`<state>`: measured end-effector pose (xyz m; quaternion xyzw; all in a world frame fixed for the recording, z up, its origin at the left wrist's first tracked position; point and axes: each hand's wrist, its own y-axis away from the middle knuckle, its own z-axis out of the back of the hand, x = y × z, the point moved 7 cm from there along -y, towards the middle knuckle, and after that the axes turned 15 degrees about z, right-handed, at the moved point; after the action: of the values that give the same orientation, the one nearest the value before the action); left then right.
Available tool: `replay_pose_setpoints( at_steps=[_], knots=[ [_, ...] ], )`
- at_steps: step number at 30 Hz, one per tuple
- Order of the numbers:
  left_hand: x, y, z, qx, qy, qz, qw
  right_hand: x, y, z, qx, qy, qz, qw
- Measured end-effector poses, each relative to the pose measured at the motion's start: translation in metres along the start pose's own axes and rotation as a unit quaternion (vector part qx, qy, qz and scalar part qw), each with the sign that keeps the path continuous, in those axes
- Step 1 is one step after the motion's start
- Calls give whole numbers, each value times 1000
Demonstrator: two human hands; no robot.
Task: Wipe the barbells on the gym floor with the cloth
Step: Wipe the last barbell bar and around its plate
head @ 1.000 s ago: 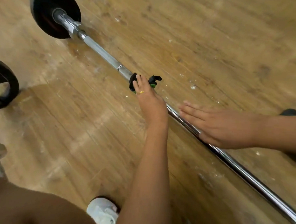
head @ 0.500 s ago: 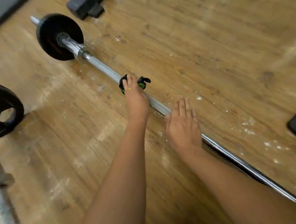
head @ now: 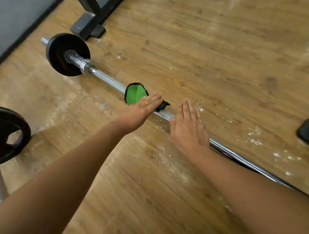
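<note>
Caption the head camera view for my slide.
Left hand presses a green-and-black cloth onto a chrome barbell on the wooden floor; right hand lies flat on the bar.

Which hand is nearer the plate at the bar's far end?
Left. The left hand presses the cloth on the bar, nearer the plate; the right hand lies flat farther along.

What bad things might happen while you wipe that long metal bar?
The bar sits on a round plate, and the left hand and right hand lie flat instead of gripping, so it might roll and pinch them. The cloth is only pressed under flat fingers, so it might slip off.
</note>
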<state>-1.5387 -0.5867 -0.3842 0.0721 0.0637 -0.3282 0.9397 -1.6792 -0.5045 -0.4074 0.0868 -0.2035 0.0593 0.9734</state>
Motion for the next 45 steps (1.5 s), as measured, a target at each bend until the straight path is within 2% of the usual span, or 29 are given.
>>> replay_pose_setpoints(
  at_steps=[2, 3, 5, 8, 11, 12, 16, 20, 25, 27, 32, 35, 37, 41, 43, 45],
  knots=[
    [-18, -8, 1, 19, -11, -60, 998, -7, -5, 3, -5, 4, -4, 1000],
    [-21, -15, 3, 21, -5, -59, 998, -10, -8, 5, -9, 9, -4, 1000],
    [-13, -27, 12, 12, 24, 16, 1000, -16, -12, 9, -15, 8, -2, 1000],
    [19, -38, 21, -36, 73, 158, 984, -24, -17, 16, -11, -5, -6, 1000],
    [26, -46, 17, -54, 116, 224, 966, -32, -22, 21, 0, -9, -10, 1000],
    [17, -50, 12, -43, 128, 215, 967, -35, -24, 22, 2, -10, -11, 1000],
    [-22, -62, 5, 21, 133, 80, 988, -44, -30, 27, 2, -5, -18, 1000],
    [16, -70, 18, -15, 130, 151, 980, -49, -32, 29, 10, -12, -18, 1000],
    [30, -73, 19, -45, 31, 170, 984, -49, -32, 31, 13, -11, -17, 1000],
    [33, -69, 18, -58, 23, 213, 975, -48, -30, 31, 15, -14, -19, 1000],
    [44, -63, 6, -24, 142, 272, 951, -45, -27, 29, 18, -22, -19, 999],
    [39, -64, 11, -32, 178, 293, 939, -42, -26, 29, 16, -31, -21, 999],
    [20, -65, 14, -24, 160, 273, 948, -41, -25, 28, 17, -36, -22, 999],
    [-24, -61, -1, 31, 112, 127, 985, -41, -28, 28, 15, -35, -19, 999],
    [-15, -62, 1, 15, 132, 108, 985, -41, -27, 28, 14, -32, -19, 999],
    [1, -64, 5, -12, 138, 136, 981, -42, -25, 27, 16, -32, -17, 999]
  ],
)
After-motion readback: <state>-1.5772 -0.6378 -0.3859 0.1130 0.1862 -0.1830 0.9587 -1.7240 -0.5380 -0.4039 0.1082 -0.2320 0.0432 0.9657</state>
